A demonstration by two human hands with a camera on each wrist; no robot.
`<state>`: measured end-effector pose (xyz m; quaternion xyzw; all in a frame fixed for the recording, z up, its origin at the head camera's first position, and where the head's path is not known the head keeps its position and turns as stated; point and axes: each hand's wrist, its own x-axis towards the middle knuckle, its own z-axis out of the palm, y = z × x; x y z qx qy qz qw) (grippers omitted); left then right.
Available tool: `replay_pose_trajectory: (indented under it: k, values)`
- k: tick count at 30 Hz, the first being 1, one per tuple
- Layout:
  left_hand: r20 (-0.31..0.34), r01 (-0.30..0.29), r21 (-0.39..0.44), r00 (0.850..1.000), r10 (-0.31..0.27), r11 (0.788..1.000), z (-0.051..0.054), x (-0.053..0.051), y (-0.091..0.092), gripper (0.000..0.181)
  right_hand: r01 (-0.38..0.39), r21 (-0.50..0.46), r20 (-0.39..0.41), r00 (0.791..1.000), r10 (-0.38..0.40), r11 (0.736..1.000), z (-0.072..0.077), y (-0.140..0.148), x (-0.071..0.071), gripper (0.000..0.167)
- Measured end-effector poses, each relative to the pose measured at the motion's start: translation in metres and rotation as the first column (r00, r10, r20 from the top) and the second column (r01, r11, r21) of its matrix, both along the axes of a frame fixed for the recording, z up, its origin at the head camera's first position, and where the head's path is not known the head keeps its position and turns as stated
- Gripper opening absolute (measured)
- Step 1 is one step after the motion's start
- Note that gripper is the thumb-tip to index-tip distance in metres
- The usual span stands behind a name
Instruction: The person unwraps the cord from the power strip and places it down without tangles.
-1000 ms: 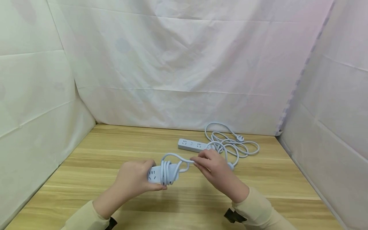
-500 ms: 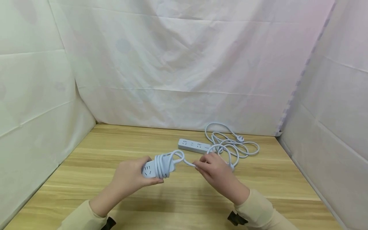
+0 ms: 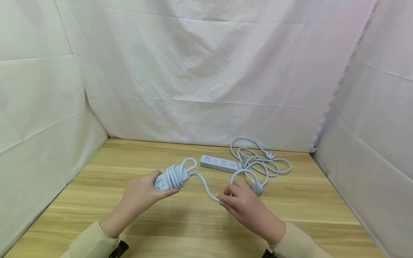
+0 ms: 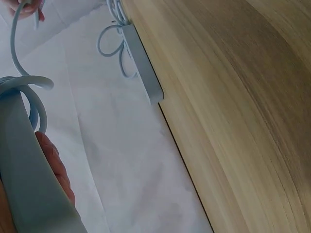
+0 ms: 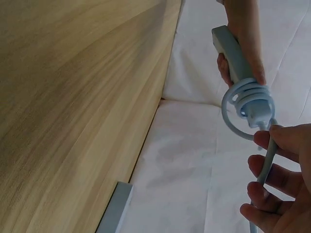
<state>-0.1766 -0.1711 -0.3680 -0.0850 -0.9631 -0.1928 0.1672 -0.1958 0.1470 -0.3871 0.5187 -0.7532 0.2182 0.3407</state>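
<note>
My left hand (image 3: 140, 191) grips a white power strip (image 3: 161, 182) by its socket end, above the table. Several turns of its cord (image 3: 174, 176) are wound round the strip's other end, as the right wrist view also shows with the wound strip (image 5: 233, 56). A small loop stands up beside the turns. From there the cord sags across to my right hand (image 3: 246, 206), which pinches it between thumb and fingertips. Beyond that hand the cord arcs to its plug (image 3: 257, 187). In the right wrist view the cord (image 5: 268, 162) runs along the fingers.
A second white power strip (image 3: 219, 163) lies at the back of the wooden table (image 3: 135, 157). Its loosely coiled cord (image 3: 274, 161) spreads to the right, with a plug (image 3: 269, 155) among the coils. White cloth (image 3: 200, 71) hangs behind and on both sides.
My left hand has moved left and away from me with the wound strip. The right hand has come lower and nearer, and the cord stretch between the hands has lengthened.
</note>
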Motion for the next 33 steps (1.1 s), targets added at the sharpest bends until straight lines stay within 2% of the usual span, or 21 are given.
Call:
replay_pose_trajectory:
  k: [3, 11, 21, 27, 33]
  values:
    - [0.012, -0.010, -0.010, 1.000, 0.010, 1.000, -0.001, -0.001, -0.001, 0.065, -0.010, -0.007, 0.011, 1.000, 0.010, 1.000, 0.003, 0.002, 0.004, 0.031]
    - [0.055, -0.013, -0.043, 0.998, 0.015, 0.999, -0.007, -0.004, -0.003, 0.067, -0.028, -0.032, 0.000, 1.000, 0.028, 0.999, 0.014, 0.008, 0.011, 0.026]
    - [0.101, 0.013, -0.088, 0.995, -0.004, 0.996, -0.010, -0.008, -0.005, 0.067, 0.007, -0.089, -0.014, 1.000, -0.009, 0.996, 0.029, 0.017, 0.016, 0.027]
    - [0.085, 0.013, -0.118, 0.996, -0.003, 0.993, -0.012, -0.009, -0.005, 0.062, 0.026, -0.132, -0.008, 1.000, -0.027, 0.991, 0.035, 0.021, 0.014, 0.028]
    - [0.102, 0.009, -0.139, 0.995, 0.005, 0.990, -0.012, -0.010, -0.005, 0.061, 0.034, -0.173, -0.010, 0.999, -0.036, 0.984, 0.038, 0.022, 0.008, 0.030]
